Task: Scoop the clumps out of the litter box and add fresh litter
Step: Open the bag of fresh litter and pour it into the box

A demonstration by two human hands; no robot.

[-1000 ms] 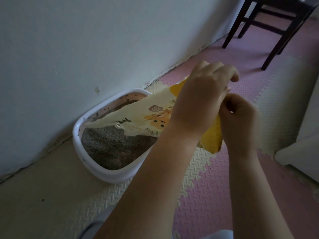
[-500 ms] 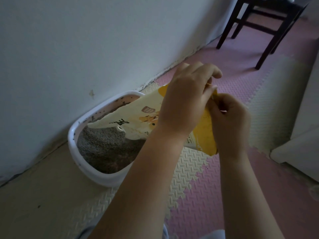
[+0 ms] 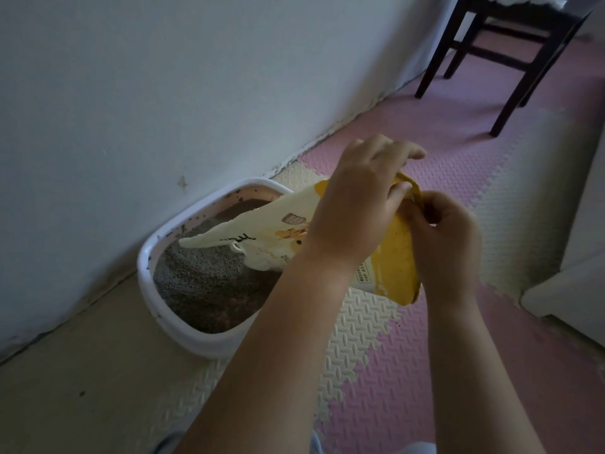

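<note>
Both hands pinch the yellow end of the litter bag (image 3: 389, 267): left hand (image 3: 357, 204), right hand (image 3: 442, 231); its mouth lies over the litter box (image 3: 144, 267).

a home, a lived-in room: pink and cream foam floor mats (image 3: 409, 371) (interlocking puzzle tiles), a white litter box (image 3: 196, 335) against the scuffed wall (image 3: 163, 93), dark wooden chair (image 3: 510, 54) beyond.

The left forearm (image 3: 278, 339) and right forearm (image 3: 465, 355) fill the lower middle of the frame. Both are bare, with no sleeve from the bottom edge to the wrist. The left grip (image 3: 357, 204) and right grip (image 3: 442, 231), at centre, are ungloved. Pale grey-blue cloth (image 3: 315, 443) shows at the bottom edge, too blurred to tell which garment it is.
</note>
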